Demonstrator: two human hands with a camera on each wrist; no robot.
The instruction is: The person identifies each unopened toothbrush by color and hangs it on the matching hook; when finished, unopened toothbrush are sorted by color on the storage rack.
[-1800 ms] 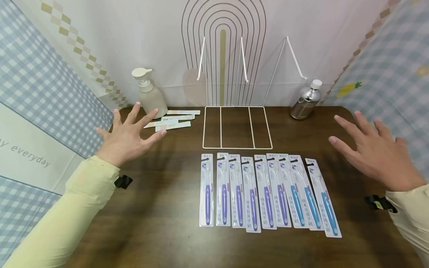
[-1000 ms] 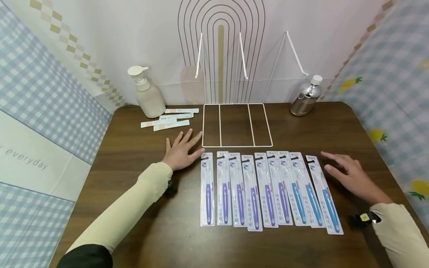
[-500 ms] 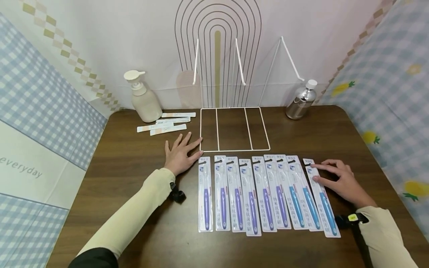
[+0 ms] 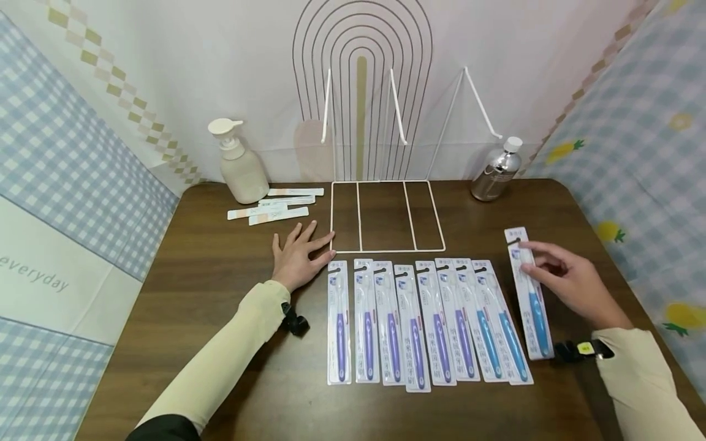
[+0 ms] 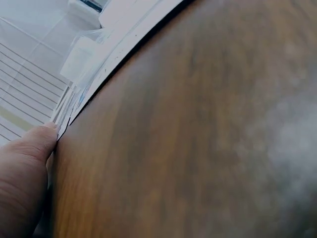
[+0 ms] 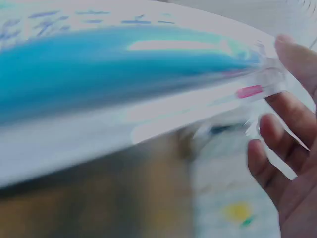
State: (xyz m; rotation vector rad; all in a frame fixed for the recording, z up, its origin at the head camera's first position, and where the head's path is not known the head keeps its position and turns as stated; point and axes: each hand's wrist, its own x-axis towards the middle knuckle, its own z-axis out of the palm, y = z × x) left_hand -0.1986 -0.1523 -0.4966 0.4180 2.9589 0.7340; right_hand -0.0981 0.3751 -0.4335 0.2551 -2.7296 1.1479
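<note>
My right hand (image 4: 576, 285) pinches the upper part of a packaged blue toothbrush (image 4: 531, 300) between thumb and fingers, off to the right of the row. In the right wrist view that toothbrush pack (image 6: 148, 64) fills the upper left, above the tabletop. My left hand (image 4: 300, 257) lies spread on the table, its thumb and forefinger at the front left corner of the white wire rack (image 4: 388, 250). Beside that thumb a purple toothbrush pack (image 4: 339, 331) begins a row of several. The last pack in this row is a blue toothbrush (image 4: 510, 337).
Behind the left hand stand a beige pump bottle (image 4: 242, 168) and several thin paper sachets (image 4: 278, 215). A silver bottle (image 4: 496, 171) with a white cap is at the back right. Three white prongs (image 4: 398, 110) jut forward from the rack above its base.
Both hands came down from above the table. The left settled at the rack's corner. The right took hold of the rightmost blue toothbrush pack and moved it up, away from the row.
</note>
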